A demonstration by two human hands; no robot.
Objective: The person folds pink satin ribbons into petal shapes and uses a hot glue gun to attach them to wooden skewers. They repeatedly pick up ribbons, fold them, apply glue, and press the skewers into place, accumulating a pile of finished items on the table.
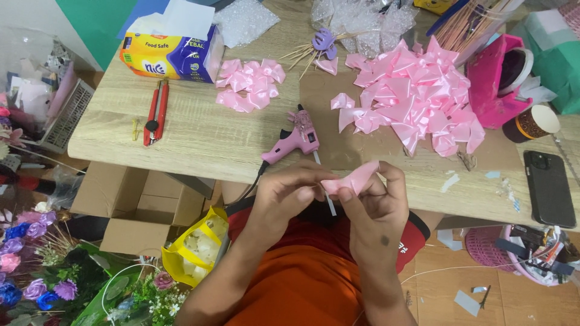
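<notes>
We hold a folded pink ribbon piece (353,178) between both hands, just off the near edge of the table (199,136) and above our lap. Our left hand (287,193) pinches its left end with thumb and fingertips pressed together; our right hand (374,208) curls around its right side, fingers closed on it. Just beyond, on the table, lies a pink glue gun (294,140). Farther right sits a big heap of pink ribbon petals (417,96), a smaller heap (251,84) farther left, and red pliers (156,111) at the far left.
</notes>
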